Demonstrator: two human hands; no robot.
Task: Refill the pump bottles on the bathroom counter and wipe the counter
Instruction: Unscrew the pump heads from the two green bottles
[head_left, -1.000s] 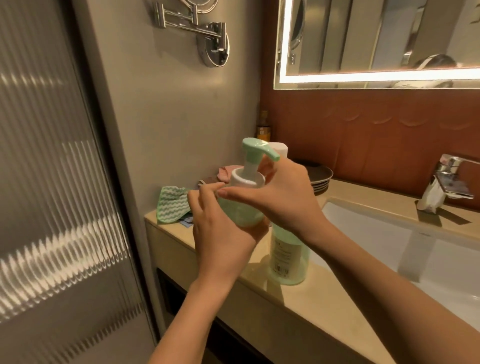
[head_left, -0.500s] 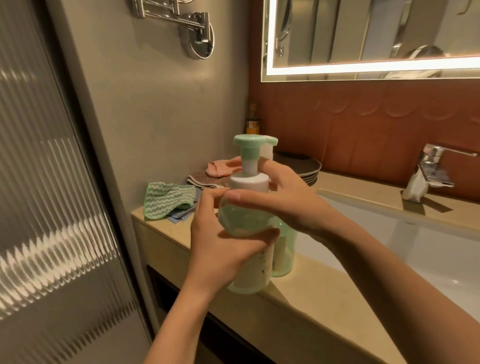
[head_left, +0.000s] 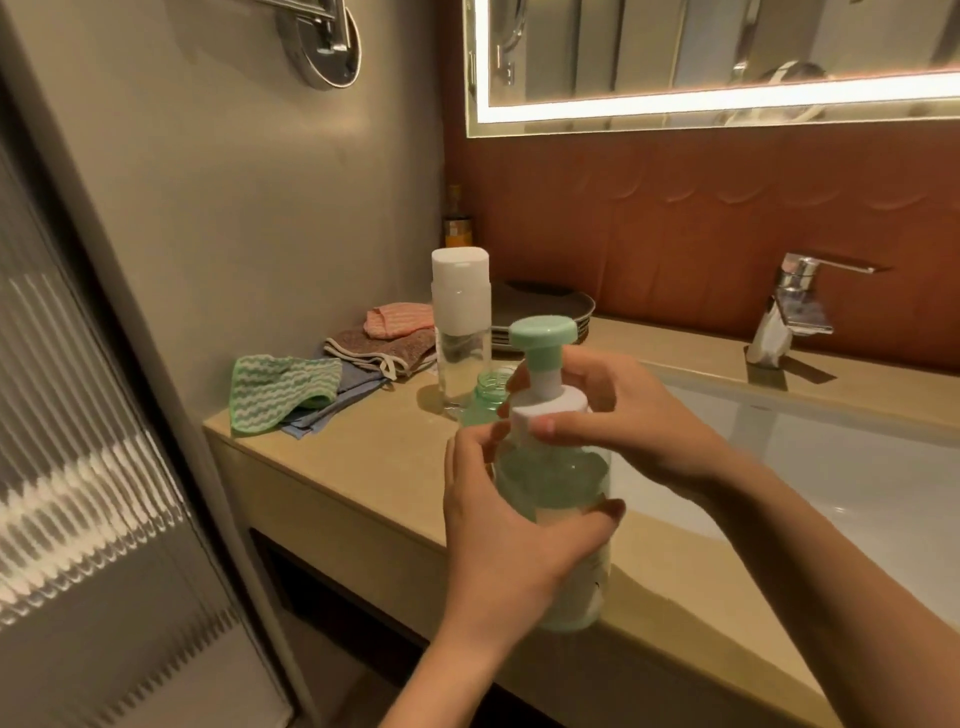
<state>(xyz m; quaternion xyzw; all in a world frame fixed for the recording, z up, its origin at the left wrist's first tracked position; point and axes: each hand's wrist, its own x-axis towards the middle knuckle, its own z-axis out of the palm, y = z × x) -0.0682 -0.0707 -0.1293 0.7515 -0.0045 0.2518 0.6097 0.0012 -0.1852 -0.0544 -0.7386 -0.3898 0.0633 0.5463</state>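
A green pump bottle (head_left: 558, 483) with a white collar and mint pump head stands on the beige counter (head_left: 363, 467) near its front edge. My left hand (head_left: 498, 525) grips the bottle's body. My right hand (head_left: 623, 415) grips the white pump collar with thumb and fingers. Just behind it shows the open neck of a second green bottle (head_left: 488, 387), its body hidden. Farther back stands a clear bottle with a tall white cap (head_left: 461, 322). A green wavy-striped cloth (head_left: 275, 387) lies at the counter's left end.
More folded cloths, blue, brown and pink (head_left: 384, 343), lie beside the green one. Dark stacked plates (head_left: 540, 312) and an amber bottle (head_left: 457, 221) stand in the back corner. The white sink (head_left: 831, 467) and chrome faucet (head_left: 789, 306) are to the right. A ribbed glass door (head_left: 78, 467) is on the left.
The pump bottle has come down from in front of me to stand on the counter's front edge. Both hands stayed on it, and the view shifted so the white-capped bottle now shows.
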